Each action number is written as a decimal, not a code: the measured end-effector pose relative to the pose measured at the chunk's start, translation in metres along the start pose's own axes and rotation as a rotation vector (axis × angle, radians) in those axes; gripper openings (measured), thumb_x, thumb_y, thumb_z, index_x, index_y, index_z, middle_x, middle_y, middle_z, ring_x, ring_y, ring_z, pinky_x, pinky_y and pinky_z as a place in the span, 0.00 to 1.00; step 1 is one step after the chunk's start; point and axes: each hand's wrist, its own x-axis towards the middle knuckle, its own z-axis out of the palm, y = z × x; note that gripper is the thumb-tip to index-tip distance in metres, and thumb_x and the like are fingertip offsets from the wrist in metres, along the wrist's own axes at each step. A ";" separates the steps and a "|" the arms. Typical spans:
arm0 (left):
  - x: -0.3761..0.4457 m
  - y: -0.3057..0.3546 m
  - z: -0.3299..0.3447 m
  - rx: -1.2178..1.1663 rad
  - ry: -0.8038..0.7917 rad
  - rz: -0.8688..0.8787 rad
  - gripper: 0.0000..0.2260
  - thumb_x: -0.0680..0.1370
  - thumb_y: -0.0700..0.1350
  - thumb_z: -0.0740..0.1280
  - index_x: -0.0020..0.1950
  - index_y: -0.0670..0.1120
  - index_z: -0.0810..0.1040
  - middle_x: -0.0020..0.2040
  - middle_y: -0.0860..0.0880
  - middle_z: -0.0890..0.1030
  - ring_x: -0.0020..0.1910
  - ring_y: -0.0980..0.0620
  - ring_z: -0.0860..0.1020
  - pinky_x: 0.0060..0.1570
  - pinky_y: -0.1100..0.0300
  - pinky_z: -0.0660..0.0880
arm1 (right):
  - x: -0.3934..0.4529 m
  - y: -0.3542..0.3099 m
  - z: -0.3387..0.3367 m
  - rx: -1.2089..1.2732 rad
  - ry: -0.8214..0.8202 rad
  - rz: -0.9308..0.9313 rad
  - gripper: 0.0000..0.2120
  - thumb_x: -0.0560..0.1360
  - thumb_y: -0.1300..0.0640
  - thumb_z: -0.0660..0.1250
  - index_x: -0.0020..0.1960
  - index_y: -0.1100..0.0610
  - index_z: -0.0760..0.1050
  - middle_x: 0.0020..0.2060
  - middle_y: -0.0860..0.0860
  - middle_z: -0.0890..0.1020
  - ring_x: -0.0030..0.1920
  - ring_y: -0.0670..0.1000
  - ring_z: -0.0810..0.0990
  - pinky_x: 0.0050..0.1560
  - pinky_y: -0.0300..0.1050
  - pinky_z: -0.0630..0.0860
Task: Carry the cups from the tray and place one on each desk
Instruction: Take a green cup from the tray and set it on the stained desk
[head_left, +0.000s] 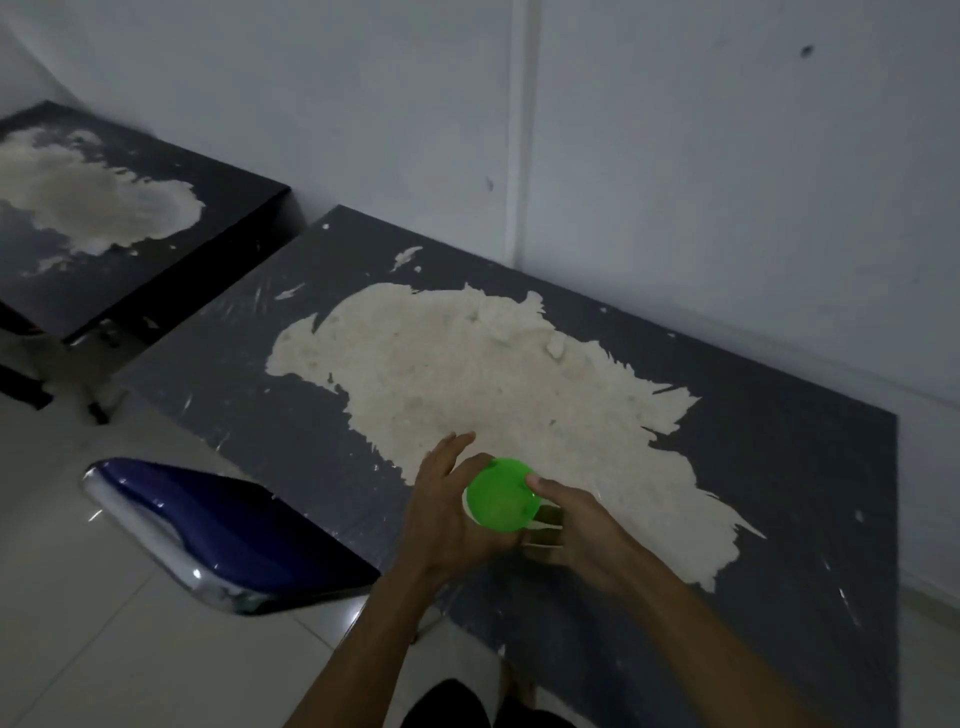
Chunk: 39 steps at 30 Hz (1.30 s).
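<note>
Both hands wrap a green cup (502, 494) over the near desk (779, 467). Left hand (451, 512) fingers curl round its side, right hand (576, 525) thumb on the rim.

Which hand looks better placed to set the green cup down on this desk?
Probably the left hand: its palm wraps the green cup's side and seems to carry it above the near desk, while the right hand touches it mainly with a thumb on the rim.

Bare classroom-like room, worn dark desks (779, 467) along white wall (675, 156), blue chair (234, 530), tiled floor (104, 649)
</note>
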 end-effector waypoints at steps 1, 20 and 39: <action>0.007 -0.006 0.003 -0.025 -0.006 -0.005 0.36 0.59 0.65 0.75 0.62 0.47 0.78 0.71 0.43 0.71 0.72 0.41 0.67 0.66 0.36 0.68 | 0.007 -0.001 0.001 0.017 0.021 -0.001 0.16 0.74 0.46 0.68 0.55 0.55 0.80 0.50 0.57 0.84 0.49 0.58 0.82 0.54 0.55 0.78; 0.103 -0.080 0.024 -0.046 -0.239 0.095 0.37 0.60 0.64 0.74 0.62 0.43 0.77 0.69 0.41 0.72 0.69 0.42 0.68 0.66 0.42 0.69 | 0.083 -0.018 0.027 0.358 0.331 -0.013 0.15 0.76 0.49 0.68 0.58 0.55 0.80 0.54 0.57 0.84 0.53 0.61 0.82 0.57 0.57 0.79; 0.103 -0.059 0.015 0.160 -0.405 0.089 0.56 0.55 0.75 0.70 0.75 0.47 0.60 0.77 0.42 0.62 0.75 0.41 0.61 0.72 0.42 0.63 | 0.023 -0.011 -0.004 0.386 0.496 -0.106 0.25 0.74 0.44 0.68 0.67 0.53 0.74 0.62 0.54 0.78 0.58 0.54 0.79 0.57 0.55 0.78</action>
